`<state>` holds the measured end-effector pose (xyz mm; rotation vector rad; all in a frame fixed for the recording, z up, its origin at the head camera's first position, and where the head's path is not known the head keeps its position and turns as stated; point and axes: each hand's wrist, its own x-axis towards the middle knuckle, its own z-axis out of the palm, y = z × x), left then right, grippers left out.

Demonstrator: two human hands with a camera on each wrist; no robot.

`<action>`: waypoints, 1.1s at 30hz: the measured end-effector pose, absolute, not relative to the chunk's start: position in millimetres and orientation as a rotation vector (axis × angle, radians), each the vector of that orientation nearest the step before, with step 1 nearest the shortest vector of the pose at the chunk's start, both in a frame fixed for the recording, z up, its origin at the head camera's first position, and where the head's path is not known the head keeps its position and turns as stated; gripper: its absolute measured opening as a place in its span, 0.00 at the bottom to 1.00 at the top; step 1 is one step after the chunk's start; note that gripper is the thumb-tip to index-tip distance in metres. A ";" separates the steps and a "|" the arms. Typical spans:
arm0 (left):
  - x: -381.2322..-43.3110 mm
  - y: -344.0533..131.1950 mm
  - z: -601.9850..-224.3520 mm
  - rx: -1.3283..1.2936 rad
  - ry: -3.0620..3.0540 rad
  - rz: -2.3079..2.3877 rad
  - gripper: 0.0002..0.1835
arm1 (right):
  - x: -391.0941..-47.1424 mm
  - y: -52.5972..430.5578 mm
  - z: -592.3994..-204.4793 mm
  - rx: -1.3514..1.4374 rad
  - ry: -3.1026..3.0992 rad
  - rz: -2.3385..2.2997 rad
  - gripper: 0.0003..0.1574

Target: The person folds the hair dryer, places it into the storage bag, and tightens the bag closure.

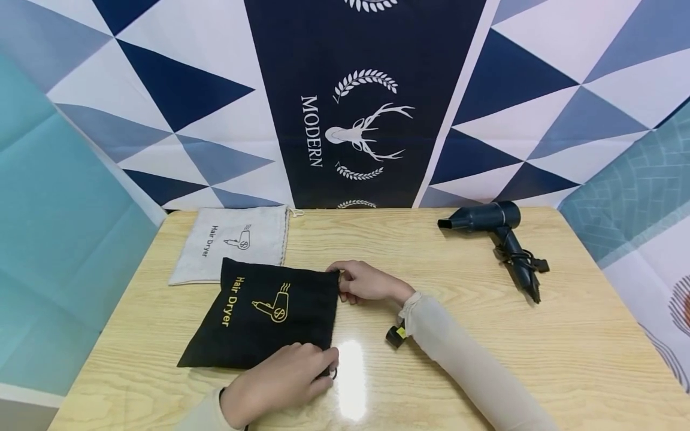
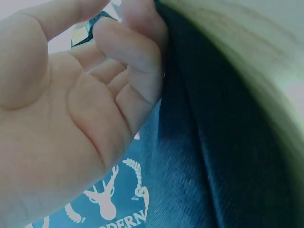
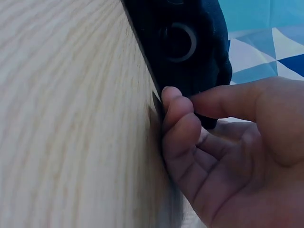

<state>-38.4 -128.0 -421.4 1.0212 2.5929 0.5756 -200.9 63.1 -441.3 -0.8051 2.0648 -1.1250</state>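
A black drawstring bag (image 1: pixel 302 287) with a yellow "Hair Dryer" print lies face up on the table, its right end between both hands. My left hand (image 1: pixel 283 377) grips the near right corner, where a bit of cord shows by the fingertips. In the left wrist view, curled fingers (image 2: pixel 137 61) meet the dark fabric (image 2: pixel 190 133). At the far right corner, my right hand (image 1: pixel 369 281) pinches the bag's edge between thumb and fingers. The right wrist view has the thumb and fingertips (image 3: pixel 183 118) at the black fabric, and a grey ring (image 3: pixel 192 42) shows above them.
A light grey drawstring bag (image 1: pixel 232 242) with the same print lies at the back left, partly under the black one. A black hair dryer (image 1: pixel 485 216) with its cord wrapped round the handle rests at the back right. Patterned wall panels (image 1: pixel 356 179) border the wooden table (image 1: pixel 485 347).
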 end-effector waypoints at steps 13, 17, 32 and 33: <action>-39.3 -121.2 -432.0 0.976 2.618 0.610 0.08 | -200.0 65.0 -436.6 -0.922 2.182 -0.988 0.14; -35.5 -126.7 -436.4 0.991 2.655 0.677 0.09 | -199.4 61.1 -439.4 -0.961 2.173 -0.950 0.16; -18.8 -149.1 -430.1 1.164 2.895 1.004 0.07 | -205.7 68.4 -441.9 -0.937 1.916 -1.094 0.08; -18.7 -149.8 -429.6 1.181 2.919 1.022 0.07 | -206.3 68.7 -440.6 -0.933 1.902 -1.088 0.09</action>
